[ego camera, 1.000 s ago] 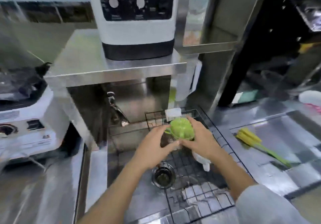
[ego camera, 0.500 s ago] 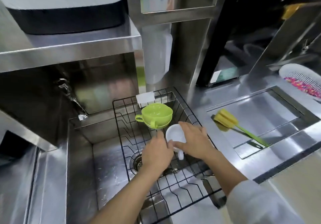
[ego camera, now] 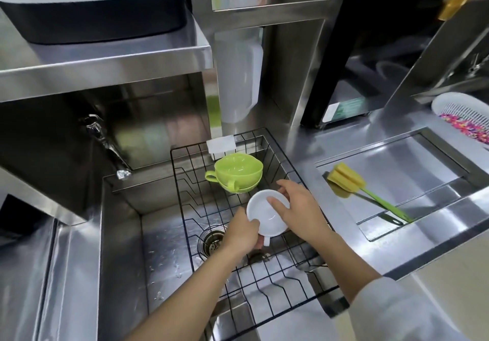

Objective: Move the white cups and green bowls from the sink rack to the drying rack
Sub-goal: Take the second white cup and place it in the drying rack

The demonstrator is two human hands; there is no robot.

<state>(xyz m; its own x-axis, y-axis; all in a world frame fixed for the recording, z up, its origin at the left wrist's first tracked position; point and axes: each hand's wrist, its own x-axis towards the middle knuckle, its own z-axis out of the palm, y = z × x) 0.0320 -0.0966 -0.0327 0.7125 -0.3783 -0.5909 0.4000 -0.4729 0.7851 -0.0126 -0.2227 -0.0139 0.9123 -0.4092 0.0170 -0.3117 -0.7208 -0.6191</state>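
stainless steel sink (ego camera: 169, 248) at 9 o'clock carries the black wire sink rack (ego camera: 267, 282), so wet ware drains into it. the left hand (ego camera: 242, 233) has its grip pinching the white cup (ego camera: 266, 215) at its lower-left rim; the right hand (ego camera: 297, 208) clasps the far rim at 3 o'clock, probably steadying the lift. stacked green bowls (ego camera: 238, 172) wait at 12 o'clock.
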